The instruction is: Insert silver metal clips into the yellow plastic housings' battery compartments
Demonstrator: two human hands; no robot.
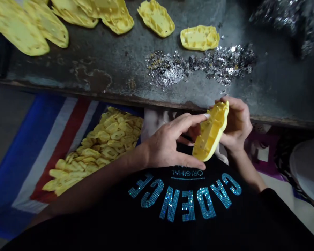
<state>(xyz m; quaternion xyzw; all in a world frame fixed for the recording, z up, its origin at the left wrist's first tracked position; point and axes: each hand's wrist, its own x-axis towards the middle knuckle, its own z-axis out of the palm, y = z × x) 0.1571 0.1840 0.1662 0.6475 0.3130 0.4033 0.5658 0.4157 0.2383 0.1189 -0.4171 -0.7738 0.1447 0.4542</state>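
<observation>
A yellow moulded plastic shell is held tilted between my hands, just in front of the table edge. Its hollow, ribbed inside faces left. My right hand grips it from the right, with fingers partly hidden behind it. My left hand spans it from the left: the index finger presses near the upper end, and the thumb lies by the lower end. Small shiny metal pieces lie in a loose heap on the table beyond my hands. Another yellow shell rests hollow side up just behind them.
More yellow shells lie along the back and left of the worn metal table. Below its edge, a striped sack holds a pile of yellow shells. Another metal heap sits at the back right.
</observation>
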